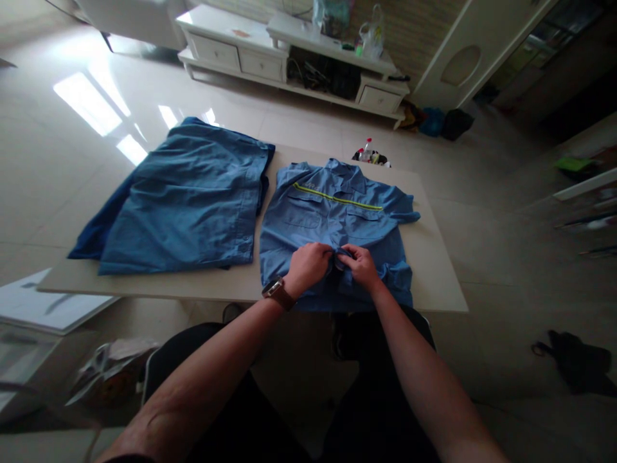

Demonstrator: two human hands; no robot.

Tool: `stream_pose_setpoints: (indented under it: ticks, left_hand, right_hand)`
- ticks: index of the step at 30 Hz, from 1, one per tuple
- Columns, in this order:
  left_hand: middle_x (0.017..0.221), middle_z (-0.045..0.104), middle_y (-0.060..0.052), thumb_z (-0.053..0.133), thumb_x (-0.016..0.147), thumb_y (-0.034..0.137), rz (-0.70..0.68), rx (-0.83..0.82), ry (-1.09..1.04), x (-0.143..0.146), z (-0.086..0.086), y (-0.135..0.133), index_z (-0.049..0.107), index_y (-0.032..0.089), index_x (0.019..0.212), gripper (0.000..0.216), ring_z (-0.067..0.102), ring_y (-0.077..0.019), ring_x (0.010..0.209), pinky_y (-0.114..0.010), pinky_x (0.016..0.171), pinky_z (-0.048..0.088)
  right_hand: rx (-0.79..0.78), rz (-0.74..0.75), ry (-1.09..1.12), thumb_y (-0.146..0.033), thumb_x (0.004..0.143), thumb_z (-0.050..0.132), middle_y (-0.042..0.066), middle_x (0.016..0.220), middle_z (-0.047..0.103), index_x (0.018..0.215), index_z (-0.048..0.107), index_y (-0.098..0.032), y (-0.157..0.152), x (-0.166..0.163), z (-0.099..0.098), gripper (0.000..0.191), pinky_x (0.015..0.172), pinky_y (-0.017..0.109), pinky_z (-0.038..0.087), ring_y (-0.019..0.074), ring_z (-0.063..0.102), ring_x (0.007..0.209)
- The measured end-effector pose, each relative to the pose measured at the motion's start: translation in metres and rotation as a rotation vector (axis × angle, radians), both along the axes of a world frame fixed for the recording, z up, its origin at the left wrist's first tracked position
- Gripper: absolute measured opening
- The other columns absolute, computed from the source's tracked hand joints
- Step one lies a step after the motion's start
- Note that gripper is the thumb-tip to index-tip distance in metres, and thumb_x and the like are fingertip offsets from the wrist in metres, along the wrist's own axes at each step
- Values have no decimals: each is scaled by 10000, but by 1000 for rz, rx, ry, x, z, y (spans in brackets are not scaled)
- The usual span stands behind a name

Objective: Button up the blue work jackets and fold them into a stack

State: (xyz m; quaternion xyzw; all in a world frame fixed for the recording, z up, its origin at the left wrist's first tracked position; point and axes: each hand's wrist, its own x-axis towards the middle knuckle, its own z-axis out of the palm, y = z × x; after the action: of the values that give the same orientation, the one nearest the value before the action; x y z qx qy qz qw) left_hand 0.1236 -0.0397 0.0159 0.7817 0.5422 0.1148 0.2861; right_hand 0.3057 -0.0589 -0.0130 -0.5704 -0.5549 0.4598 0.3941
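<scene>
A blue work shirt (299, 218) with a yellow-green stripe across its chest lies front side up on the table (434, 257), collar pointing away from me. My left hand (312, 263), wearing a watch at the wrist, pinches the shirt's front edge near the lower middle. Close beside it, my right hand (359, 265) pinches the other side of the same front opening. The fingertips of both hands nearly meet there, and the cloth is lifted a little between them. Whether a button is between the fingers is too small to tell.
Left of the shirt, folded blue garments (187, 199) are stacked and overhang the table's left part. A white low cabinet (260, 67) stands by the far wall. Bottles with red caps (367, 149) show beyond the table's far edge. A dark bag-like thing (576, 360) lies on the floor at right.
</scene>
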Motion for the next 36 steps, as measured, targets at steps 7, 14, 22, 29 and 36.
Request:
stream_pose_setpoints:
  ticks: [7,14,22,29,36]
  left_hand:
    - [1014,782,-107,448,1011,273,-77,25,-36,1,-5,2,783,229,976,339,706,-218,915,-297,820,480]
    - [997,775,-122,458,978,188,-192,78,-56,-4,-11,1,775,199,936,320,707,-212,923,-297,852,483]
    - [931,767,-142,454,955,173,-241,116,3,-4,-16,2,766,174,893,318,713,-239,875,-327,811,492]
    - [929,770,-159,452,970,199,-263,87,23,0,-17,-3,763,159,882,325,723,-243,871,-330,809,498]
    - [958,771,-153,448,982,195,-266,54,40,3,-19,-6,760,169,916,320,727,-238,890,-318,830,505]
  right_hand:
    - [-9,-56,-61,-418,748,645,-10,677,587,731,658,-213,3,1,-5,206,651,283,416,170,531,681]
    - [-14,-97,-146,-434,713,662,-28,594,511,647,598,-216,4,3,-11,236,574,269,351,143,450,599]
    - [-19,-113,-125,-473,703,696,-35,572,504,653,626,-210,4,2,-15,277,553,266,325,129,428,569]
    - [-48,-119,-81,-502,687,743,-23,586,579,681,684,-202,5,5,-23,305,553,265,361,130,481,559]
    - [-94,-119,-72,-516,656,761,-18,591,602,684,696,-198,7,10,-32,326,541,261,362,125,489,549]
